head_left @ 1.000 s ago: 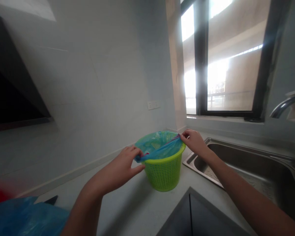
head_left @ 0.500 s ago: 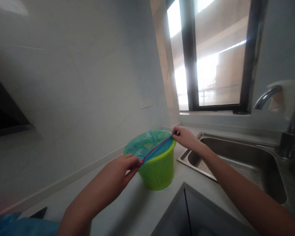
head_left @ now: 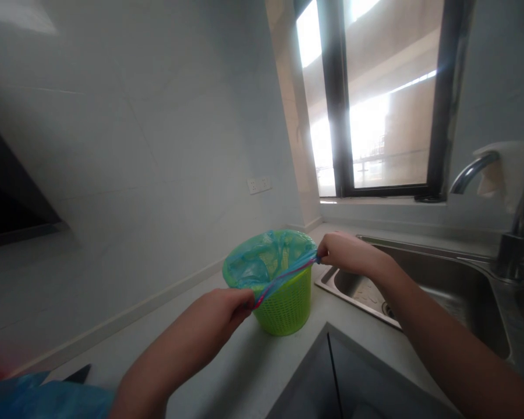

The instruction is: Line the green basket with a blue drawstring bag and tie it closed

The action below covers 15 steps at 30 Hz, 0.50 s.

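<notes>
A green plastic basket [head_left: 284, 311] with a perforated wall stands upright on the counter. Lining its inside is a thin blue garbage bag [head_left: 251, 265] with a pink drawstring along its edge. My left hand [head_left: 232, 305] pinches that edge at the basket's near left side. At the right side of the rim, my right hand [head_left: 343, 251] pinches the same edge. Between both hands the bag's edge is stretched taut, lying over the outside of the near rim. The fingertips of both hands are partly hidden.
To the right is a steel sink [head_left: 423, 279] with a curved faucet [head_left: 475, 170]. A dark panel [head_left: 332, 378] lies in the counter in front of the basket. Blue plastic [head_left: 48, 398] lies at the lower left. Behind the basket, the wall carries a socket [head_left: 259, 185].
Both hands have moved down and toward me, the right one also slightly outward. The bag's near edge has come from above the opening to over the outside of the rim.
</notes>
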Available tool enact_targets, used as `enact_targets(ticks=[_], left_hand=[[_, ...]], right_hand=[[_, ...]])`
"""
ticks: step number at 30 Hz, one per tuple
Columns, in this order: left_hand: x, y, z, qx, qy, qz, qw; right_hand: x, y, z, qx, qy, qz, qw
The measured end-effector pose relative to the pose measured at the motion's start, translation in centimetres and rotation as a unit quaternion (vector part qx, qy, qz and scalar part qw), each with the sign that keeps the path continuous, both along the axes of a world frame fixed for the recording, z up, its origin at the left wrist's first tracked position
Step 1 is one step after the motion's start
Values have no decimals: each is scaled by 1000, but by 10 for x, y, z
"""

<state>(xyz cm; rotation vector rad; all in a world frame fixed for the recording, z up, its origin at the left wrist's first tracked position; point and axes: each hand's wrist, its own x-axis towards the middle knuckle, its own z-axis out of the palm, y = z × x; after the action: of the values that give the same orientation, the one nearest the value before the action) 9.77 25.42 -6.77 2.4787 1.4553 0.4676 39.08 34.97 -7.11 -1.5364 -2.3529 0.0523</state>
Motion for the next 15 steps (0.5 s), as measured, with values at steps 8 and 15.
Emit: enact_targets(ticks=[8, 15], left_hand=[[-2, 6, -1, -12, 59, 27, 998], [-4, 15, -19, -21, 105, 39, 993]], right_hand=[[-5, 0, -10, 33, -34, 15, 999], [-9, 9, -19, -3, -29, 11, 1000]])
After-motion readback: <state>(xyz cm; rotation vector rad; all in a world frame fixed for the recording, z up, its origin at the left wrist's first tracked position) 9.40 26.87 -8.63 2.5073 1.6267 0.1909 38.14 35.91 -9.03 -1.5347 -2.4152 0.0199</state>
